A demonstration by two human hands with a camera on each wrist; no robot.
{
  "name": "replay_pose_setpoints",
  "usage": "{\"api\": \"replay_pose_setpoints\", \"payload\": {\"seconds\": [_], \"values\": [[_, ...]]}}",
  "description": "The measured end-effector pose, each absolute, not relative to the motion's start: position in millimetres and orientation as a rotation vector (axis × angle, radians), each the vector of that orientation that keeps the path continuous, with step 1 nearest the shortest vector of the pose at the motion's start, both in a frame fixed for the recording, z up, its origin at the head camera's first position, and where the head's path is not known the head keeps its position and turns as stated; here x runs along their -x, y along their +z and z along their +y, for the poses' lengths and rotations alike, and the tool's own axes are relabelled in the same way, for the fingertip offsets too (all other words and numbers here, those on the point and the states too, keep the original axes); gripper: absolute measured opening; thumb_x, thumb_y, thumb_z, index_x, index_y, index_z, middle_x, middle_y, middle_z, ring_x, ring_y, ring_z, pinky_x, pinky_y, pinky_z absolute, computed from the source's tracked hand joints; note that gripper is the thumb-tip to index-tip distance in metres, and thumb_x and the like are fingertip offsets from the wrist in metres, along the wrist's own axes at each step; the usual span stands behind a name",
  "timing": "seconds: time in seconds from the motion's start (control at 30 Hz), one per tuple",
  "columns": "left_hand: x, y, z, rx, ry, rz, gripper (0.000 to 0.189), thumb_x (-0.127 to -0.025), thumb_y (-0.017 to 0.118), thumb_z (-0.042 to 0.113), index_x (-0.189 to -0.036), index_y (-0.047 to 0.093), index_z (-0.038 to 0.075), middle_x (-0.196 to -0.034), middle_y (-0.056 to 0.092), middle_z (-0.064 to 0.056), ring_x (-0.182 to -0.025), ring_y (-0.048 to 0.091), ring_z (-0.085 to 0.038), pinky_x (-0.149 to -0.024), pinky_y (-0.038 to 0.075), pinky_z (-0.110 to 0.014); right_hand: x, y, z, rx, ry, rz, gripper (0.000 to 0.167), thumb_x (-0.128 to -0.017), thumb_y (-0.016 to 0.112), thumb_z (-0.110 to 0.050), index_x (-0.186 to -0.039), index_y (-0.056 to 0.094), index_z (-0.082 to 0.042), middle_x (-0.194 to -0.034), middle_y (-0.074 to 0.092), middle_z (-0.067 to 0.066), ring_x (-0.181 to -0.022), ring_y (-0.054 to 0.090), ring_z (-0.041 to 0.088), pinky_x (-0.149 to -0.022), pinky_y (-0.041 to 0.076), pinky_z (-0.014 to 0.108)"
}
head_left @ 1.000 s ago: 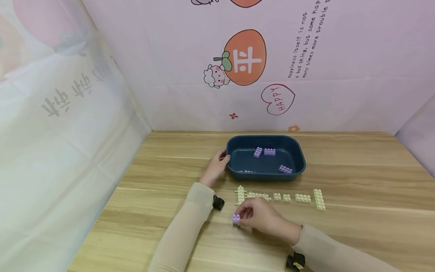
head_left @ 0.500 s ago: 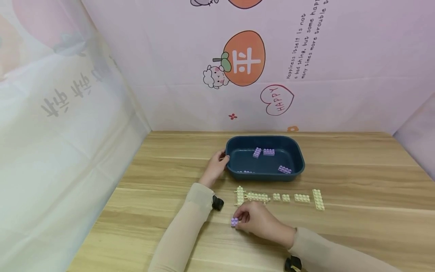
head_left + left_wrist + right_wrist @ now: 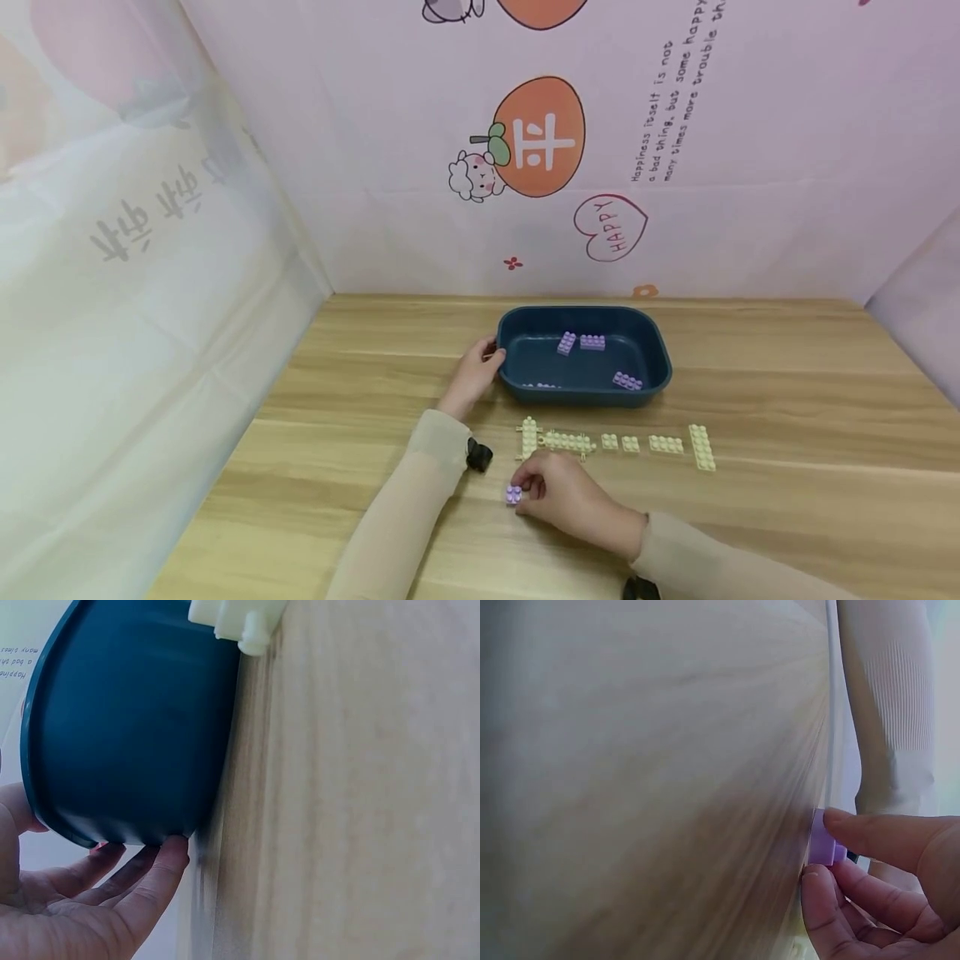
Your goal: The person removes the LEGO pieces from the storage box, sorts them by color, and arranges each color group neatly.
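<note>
My left hand (image 3: 474, 377) holds the left end of a dark blue plastic tub (image 3: 581, 398), thumb at the rim. In the left wrist view its fingertips (image 3: 174, 846) press the tub's outer wall. Low over the front part of the table, my right hand (image 3: 570, 493) pinches a small purple toy brick (image 3: 513, 495) with studs on top. From the right wrist view, the brick (image 3: 823, 844) sits between thumb and fingers, right at the wooden surface. Several purple bricks (image 3: 592, 342) lie inside the tub; those by its front wall are partly hidden.
Pale yellow building pieces line up in front of the tub: a piece with side pegs (image 3: 529, 437), a long pegged piece (image 3: 567, 442), two small bricks (image 3: 609, 442), a longer brick (image 3: 666, 444) and a plate (image 3: 702, 447). A printed cloth (image 3: 420, 233) hangs behind.
My right hand has moved slightly left and nearer with the purple brick, away from the yellow pieces. My left hand stays on the tub. The head view has tilted up a little.
</note>
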State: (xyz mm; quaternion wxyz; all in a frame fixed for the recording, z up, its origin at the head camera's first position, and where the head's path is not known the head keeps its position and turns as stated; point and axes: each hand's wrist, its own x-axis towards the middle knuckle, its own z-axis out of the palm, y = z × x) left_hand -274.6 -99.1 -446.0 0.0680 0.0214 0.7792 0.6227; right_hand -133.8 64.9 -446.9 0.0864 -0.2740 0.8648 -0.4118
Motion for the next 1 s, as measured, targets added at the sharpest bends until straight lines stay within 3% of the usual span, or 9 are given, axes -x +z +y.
{"api": "replay_pose_setpoints", "payload": {"seconds": [0.53,0.73,1.0], "values": [[272,-457,-106,-0.056,1.878,2.372,0.044,-0.102,0.047,0.016,-0.143,0.043,0.0,-0.14,0.05,-0.019,-0.126,0.05,-0.032,-0.099,0.049,-0.042,136,-421,78,0.75,-1.308,2.729,0.021,-0.072,0.084,-0.011,-0.088,0.071,-0.004,-0.081,0.064,0.003,-0.067,0.055,0.004,-0.06,0.051,0.018],[271,-454,-104,-0.082,1.853,2.391,0.045,-0.102,0.046,0.016,-0.143,0.041,-0.002,-0.14,0.05,-0.021,-0.126,0.05,-0.033,-0.097,0.05,-0.041,153,-410,92,0.649,-1.357,2.842,0.018,-0.072,0.084,-0.007,-0.086,0.073,-0.006,-0.081,0.066,0.003,-0.069,0.057,0.006,-0.06,0.052,0.019],[275,-452,-99,-0.067,1.857,2.373,0.046,-0.102,0.047,0.017,-0.145,0.04,0.001,-0.141,0.049,-0.019,-0.127,0.05,-0.031,-0.097,0.05,-0.04,186,-391,121,0.546,-1.239,3.08,0.024,-0.074,0.085,-0.019,-0.091,0.073,-0.006,-0.081,0.067,0.005,-0.069,0.058,0.009,-0.061,0.051,0.021]]}}
